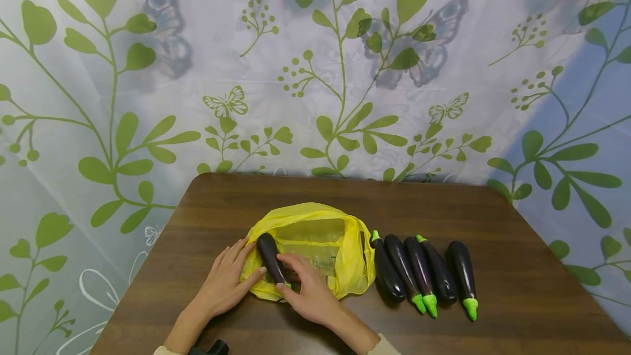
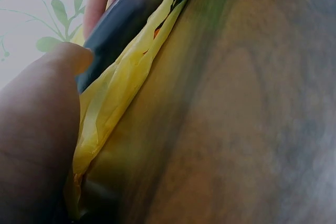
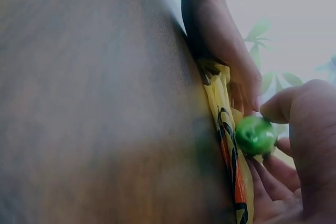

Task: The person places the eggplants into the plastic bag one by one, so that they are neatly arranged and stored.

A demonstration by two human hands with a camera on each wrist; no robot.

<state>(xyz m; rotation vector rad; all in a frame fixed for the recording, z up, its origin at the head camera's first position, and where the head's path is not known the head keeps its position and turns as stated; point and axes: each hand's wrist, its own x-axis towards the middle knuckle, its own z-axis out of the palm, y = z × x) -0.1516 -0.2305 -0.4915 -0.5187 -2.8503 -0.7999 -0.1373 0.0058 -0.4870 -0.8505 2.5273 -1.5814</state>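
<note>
A yellow plastic bag (image 1: 355, 267) lies on its side with its mouth spread wide. In the left part of the mouth is a dark purple eggplant (image 1: 270, 253), its green cap (image 3: 256, 136) toward the near rim. My right hand (image 1: 313, 292) holds this eggplant near the cap, thumb and fingers around its lower end. Along the bag's left side rests my left hand (image 1: 224, 281), fingers extended over the yellow plastic. Its thumb (image 2: 73, 59) reaches across to the eggplant's side in the left wrist view. The bag's near edge (image 2: 118, 98) folds up beside the eggplant.
To the right of the bag several more eggplants (image 1: 436, 270) lie in a row on the brown wooden table (image 1: 517, 289). A black object (image 1: 217, 347) shows by the left wrist. Behind the table hangs a leaf-and-butterfly patterned cloth (image 1: 276, 114).
</note>
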